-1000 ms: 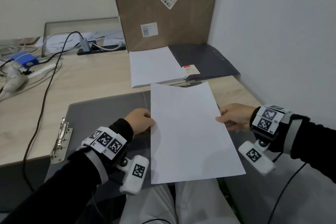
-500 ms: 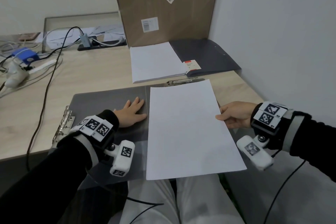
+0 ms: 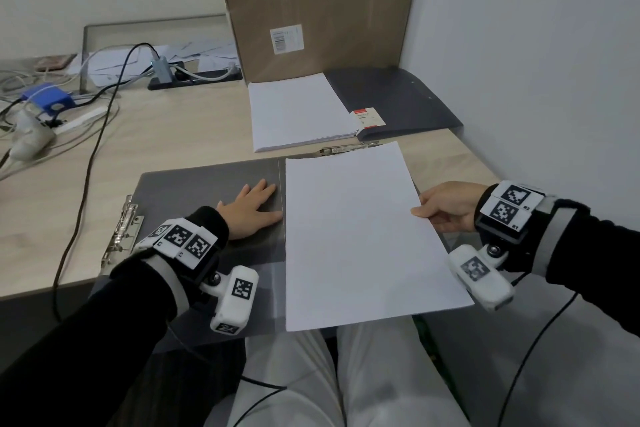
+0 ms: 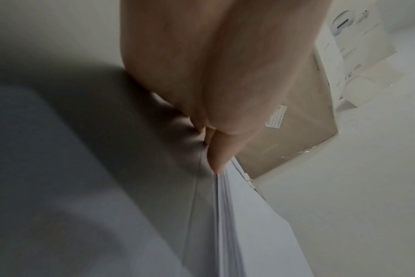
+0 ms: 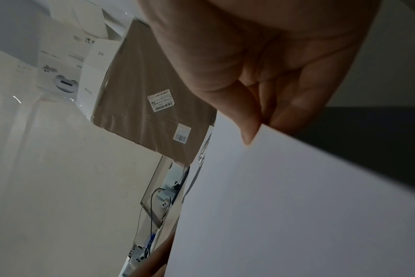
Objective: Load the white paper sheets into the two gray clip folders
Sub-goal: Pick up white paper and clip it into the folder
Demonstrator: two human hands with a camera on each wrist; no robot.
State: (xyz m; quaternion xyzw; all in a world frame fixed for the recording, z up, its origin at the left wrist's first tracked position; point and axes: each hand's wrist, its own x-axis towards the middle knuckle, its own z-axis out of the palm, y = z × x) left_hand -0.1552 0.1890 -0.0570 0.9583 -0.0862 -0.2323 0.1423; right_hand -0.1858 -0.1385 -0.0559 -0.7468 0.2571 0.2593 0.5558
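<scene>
An open gray clip folder (image 3: pixel 194 191) lies at the desk's near edge, overhanging my lap. A stack of white sheets (image 3: pixel 360 232) lies on its right half, top edge at a metal clip (image 3: pixel 346 148). My right hand (image 3: pixel 446 206) pinches the stack's right edge between thumb (image 5: pixel 246 129) and fingers. My left hand (image 3: pixel 251 210) lies flat on the folder's left cover, fingers straight, fingertips (image 4: pixel 217 159) against the stack's left edge (image 4: pixel 228 215). Farther back, a second gray folder (image 3: pixel 398 100) lies open with a thick paper stack (image 3: pixel 298 111) on its left half.
A spare metal clip (image 3: pixel 121 236) sticks out at the near folder's left edge. A tall cardboard box (image 3: pixel 311 7) leans on the wall behind the folders. Cables (image 3: pixel 93 135), a blue device (image 3: pixel 48 100) and a power strip (image 3: pixel 194 74) clutter the left of the desk. A white wall (image 3: pixel 536 62) closes the right side.
The left hand let go of the stack's left edge and came to lie flat on the folder's left cover. The stack came down level onto the folder's right half.
</scene>
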